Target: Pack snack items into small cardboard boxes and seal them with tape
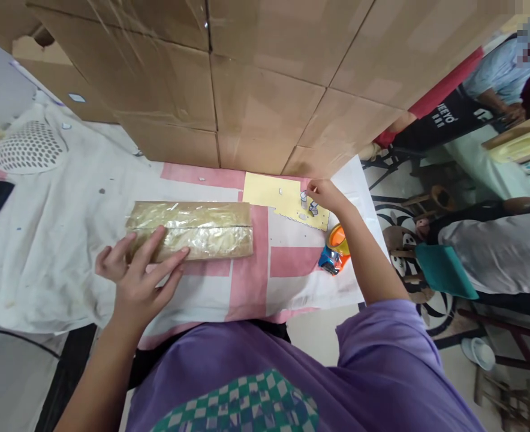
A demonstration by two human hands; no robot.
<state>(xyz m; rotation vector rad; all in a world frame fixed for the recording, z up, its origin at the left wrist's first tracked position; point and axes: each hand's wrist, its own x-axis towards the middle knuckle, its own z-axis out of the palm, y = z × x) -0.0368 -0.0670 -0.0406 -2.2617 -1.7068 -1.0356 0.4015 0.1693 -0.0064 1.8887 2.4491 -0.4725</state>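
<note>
My left hand (pixel 139 271) lies flat, fingers spread, on the near left end of a long brown package wrapped in clear plastic (pixel 197 229) that rests on a white and pink cloth (pixel 265 282). My right hand (pixel 322 196) reaches out to a yellow sticker sheet (pixel 278 197), its fingers pinched on a small pale sticker (pixel 304 198) at the sheet's right part. Another small sticker (pixel 313 207) sits just below it on the sheet.
Stacked cardboard boxes (pixel 229 78) wall off the far side. An orange and blue tape dispenser (pixel 336 249) lies by my right forearm. A white perforated object (pixel 29 147) sits at the far left. Other people sit at the right near a teal stool (pixel 445 271).
</note>
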